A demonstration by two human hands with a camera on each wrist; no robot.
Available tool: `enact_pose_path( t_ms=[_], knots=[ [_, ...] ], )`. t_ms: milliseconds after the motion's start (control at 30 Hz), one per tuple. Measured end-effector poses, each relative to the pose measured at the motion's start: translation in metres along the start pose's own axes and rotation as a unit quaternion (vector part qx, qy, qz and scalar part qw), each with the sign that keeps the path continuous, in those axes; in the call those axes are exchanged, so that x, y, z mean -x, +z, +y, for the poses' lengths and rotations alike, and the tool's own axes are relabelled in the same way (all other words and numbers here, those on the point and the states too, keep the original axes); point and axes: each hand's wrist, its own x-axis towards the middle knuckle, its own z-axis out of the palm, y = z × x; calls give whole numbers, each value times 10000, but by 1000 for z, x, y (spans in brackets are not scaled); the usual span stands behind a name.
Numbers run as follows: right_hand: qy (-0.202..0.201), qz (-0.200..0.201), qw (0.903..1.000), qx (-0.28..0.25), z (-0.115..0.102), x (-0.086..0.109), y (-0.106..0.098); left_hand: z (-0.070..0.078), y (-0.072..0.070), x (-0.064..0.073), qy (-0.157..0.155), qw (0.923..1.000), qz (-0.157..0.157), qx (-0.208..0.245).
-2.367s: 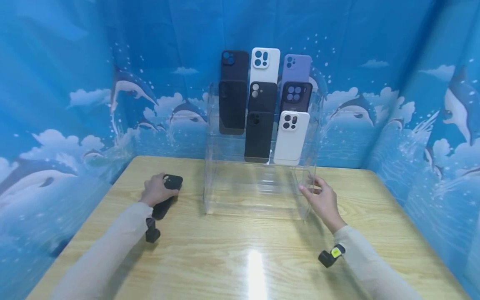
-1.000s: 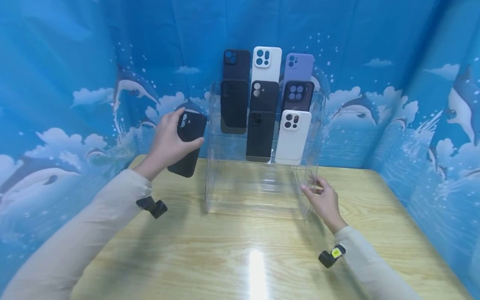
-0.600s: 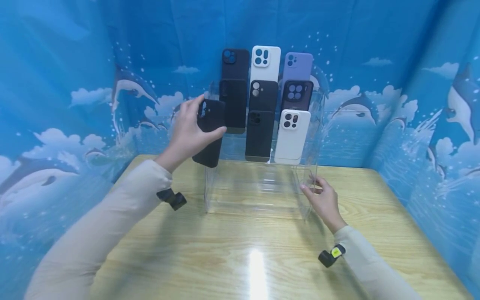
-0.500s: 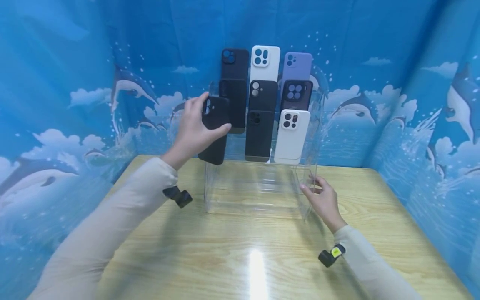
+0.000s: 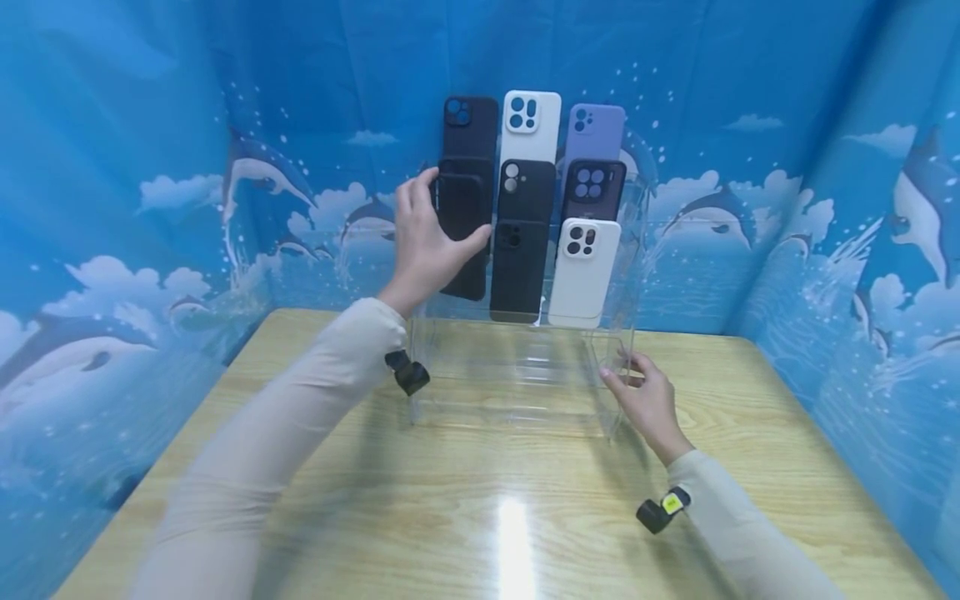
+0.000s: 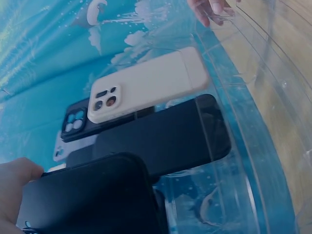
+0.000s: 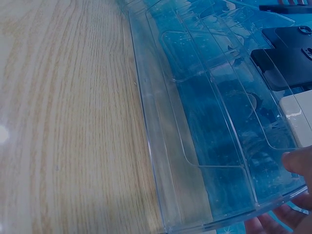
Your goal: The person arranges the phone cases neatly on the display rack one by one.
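Note:
My left hand holds a black phone case by its long edges, thumb on the right and fingers on the left. The case overlaps the left column of a clear acrylic display stand, in front of another black case there. In the left wrist view the held phone case is close beside a black phone case in the middle column. My right hand pinches the stand's right side panel low down; its thumb is on the inner side in the right wrist view, fingers outside.
Upper tiers carry a black case, a white case and a purple case. A white case stands at the lower right. The wooden table is bordered by a blue dolphin-print curtain.
My left hand picked the black phone case up from the table on the left, raised it and carried it right to the stand's left column. My right hand has stayed on the side panel.

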Motion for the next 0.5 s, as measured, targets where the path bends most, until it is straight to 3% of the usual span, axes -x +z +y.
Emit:
enact_pose_path(
  t_ms=[333,500],
  knots=[
    [-49,29,10000,46,3,-2,2,-21,29,-1,117,9981,598,64],
    [24,-19,10000,77,5,-2,2,-28,41,3,166,9965,782,-229]
  ],
)
